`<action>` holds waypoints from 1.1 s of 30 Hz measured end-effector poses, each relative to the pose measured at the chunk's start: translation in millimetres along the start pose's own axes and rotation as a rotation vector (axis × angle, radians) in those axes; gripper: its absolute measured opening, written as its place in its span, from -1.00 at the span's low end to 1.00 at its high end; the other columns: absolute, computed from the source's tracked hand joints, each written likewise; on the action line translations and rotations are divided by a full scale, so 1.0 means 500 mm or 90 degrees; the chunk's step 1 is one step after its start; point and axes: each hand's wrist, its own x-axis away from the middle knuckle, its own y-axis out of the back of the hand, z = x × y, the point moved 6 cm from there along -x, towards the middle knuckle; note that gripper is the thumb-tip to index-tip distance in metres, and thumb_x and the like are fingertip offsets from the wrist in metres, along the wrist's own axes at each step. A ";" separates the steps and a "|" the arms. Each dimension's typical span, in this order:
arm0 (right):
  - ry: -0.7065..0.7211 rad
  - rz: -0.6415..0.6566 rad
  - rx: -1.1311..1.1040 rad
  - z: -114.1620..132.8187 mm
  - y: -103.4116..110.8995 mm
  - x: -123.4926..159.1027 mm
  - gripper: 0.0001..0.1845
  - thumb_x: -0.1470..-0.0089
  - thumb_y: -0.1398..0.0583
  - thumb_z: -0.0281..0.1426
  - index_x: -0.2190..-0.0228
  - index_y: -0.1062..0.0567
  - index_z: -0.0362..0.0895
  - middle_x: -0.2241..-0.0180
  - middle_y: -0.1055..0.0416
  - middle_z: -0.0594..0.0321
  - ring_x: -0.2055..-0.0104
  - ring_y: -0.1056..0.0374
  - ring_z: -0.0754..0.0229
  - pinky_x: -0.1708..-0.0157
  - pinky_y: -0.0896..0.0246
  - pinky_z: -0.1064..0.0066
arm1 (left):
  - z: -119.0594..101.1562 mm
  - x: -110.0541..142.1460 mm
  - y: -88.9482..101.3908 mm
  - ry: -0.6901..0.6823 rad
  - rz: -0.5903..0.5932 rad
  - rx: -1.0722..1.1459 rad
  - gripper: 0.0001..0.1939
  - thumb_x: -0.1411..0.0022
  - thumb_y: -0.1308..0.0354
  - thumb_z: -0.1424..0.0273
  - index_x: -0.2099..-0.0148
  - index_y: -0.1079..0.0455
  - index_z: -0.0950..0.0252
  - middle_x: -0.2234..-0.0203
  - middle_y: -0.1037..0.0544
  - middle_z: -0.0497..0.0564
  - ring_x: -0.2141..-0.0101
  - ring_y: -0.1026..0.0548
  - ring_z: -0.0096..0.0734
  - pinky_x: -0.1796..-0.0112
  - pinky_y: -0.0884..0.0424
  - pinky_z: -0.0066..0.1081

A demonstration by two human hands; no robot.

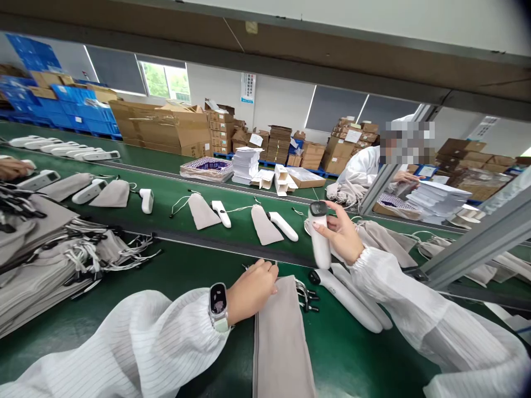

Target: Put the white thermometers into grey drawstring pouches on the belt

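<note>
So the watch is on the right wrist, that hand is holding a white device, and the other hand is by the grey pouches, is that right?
Not quite: the head view shows the watch on the wrist of the left hand. The right hand is indeed holding a white device, and the left is by the grey pouches.

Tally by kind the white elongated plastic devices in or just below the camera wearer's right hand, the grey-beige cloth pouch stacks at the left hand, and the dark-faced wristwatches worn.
White elongated plastic devices: 3 (1 in the right hand, 2 lying below it)
Grey-beige cloth pouch stack: 1, at the left hand
Dark-faced wristwatch: 1, worn
Total: 5
</note>
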 end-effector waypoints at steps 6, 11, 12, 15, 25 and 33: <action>-0.123 -0.009 -0.360 0.034 -0.074 0.020 -0.45 0.16 -0.22 -0.31 0.12 -0.12 0.09 0.34 -0.35 0.34 0.31 -0.30 0.23 0.41 -0.25 0.38 | -0.025 0.026 0.031 -0.031 -0.031 0.037 -0.78 -0.22 0.05 0.32 0.45 -0.23 0.30 0.48 -0.35 -0.10 0.34 -0.23 -0.36 0.30 -0.06 -0.34; -0.218 0.090 -0.425 0.042 -0.130 0.042 -0.55 0.16 -0.22 -0.30 0.22 -0.15 0.07 0.38 -0.31 0.38 0.35 -0.27 0.28 0.42 -0.24 0.38 | -0.028 0.032 0.082 -0.007 -0.121 0.209 -0.75 -0.20 0.03 0.30 0.48 -0.17 0.30 0.56 -0.27 -0.16 0.49 -0.24 -0.52 0.39 -0.10 -0.46; -0.240 0.144 -0.422 0.042 -0.140 0.049 -0.60 0.14 -0.21 -0.28 0.24 -0.17 0.05 0.41 -0.29 0.39 0.39 -0.26 0.31 0.44 -0.23 0.42 | -0.024 0.032 0.093 0.011 -0.158 0.242 -0.76 -0.20 0.04 0.31 0.48 -0.16 0.30 0.56 -0.26 -0.16 0.50 -0.23 -0.53 0.43 -0.10 -0.48; -0.284 0.345 -0.376 0.045 -0.167 0.077 -0.72 0.06 -0.11 -0.15 0.33 -0.27 -0.05 0.46 -0.22 0.37 0.47 -0.20 0.39 0.53 -0.16 0.56 | -0.011 0.035 0.120 0.040 -0.281 0.309 -0.81 -0.19 0.03 0.34 0.44 -0.19 0.30 0.49 -0.23 -0.12 0.48 -0.23 -0.53 0.47 -0.13 -0.51; -0.303 0.586 -0.077 0.014 -0.160 0.138 -0.35 0.08 0.12 0.10 0.59 -0.35 -0.23 0.71 -0.03 0.41 0.73 0.14 0.50 0.77 0.27 0.62 | -0.018 0.029 0.122 0.023 -0.210 0.298 -0.79 -0.15 -0.02 0.27 0.44 -0.31 0.28 0.32 -0.18 -0.06 0.48 -0.25 -0.55 0.49 -0.17 -0.54; -0.179 0.344 -0.130 0.003 -0.090 0.157 -0.32 0.24 -0.20 -0.08 0.09 -0.27 -0.19 0.56 -0.31 0.30 0.53 -0.26 0.29 0.52 -0.15 0.45 | -0.031 0.085 0.128 0.060 0.015 0.319 -0.63 -0.21 0.11 0.25 0.51 -0.36 0.32 0.71 -0.26 -0.14 0.65 -0.18 -0.57 0.60 -0.05 -0.55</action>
